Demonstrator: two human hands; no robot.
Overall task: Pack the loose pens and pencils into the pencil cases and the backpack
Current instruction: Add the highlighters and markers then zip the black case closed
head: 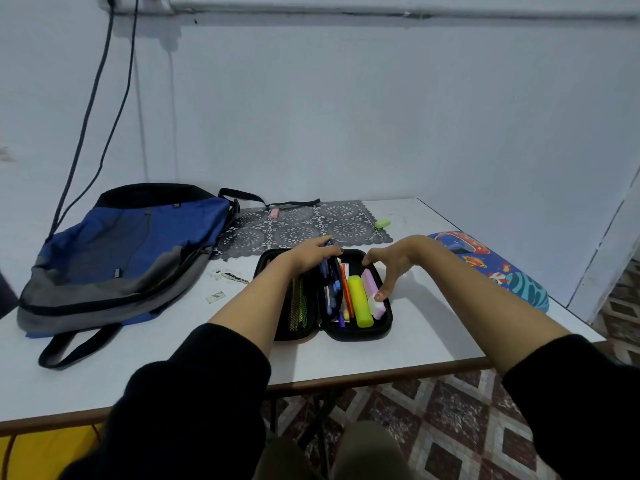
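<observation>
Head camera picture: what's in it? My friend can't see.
Two bare hands reach into an open black pencil case holding highlighters on a white table: the left hand touches blue pens in the middle, the right hand spreads over the right half. A blue backpack lies left, a space-print pencil case right.

Free room at front and right

Bare tabletop (433, 323) lies free in front of the black pencil case (384, 323), and between it and the printed case (491, 268) at the right edge. The backpack (121, 258) fills the left side. A lace mat (311, 223) covers the back. The left hand (311, 252) and right hand (391, 261) reach over the open case.
</observation>
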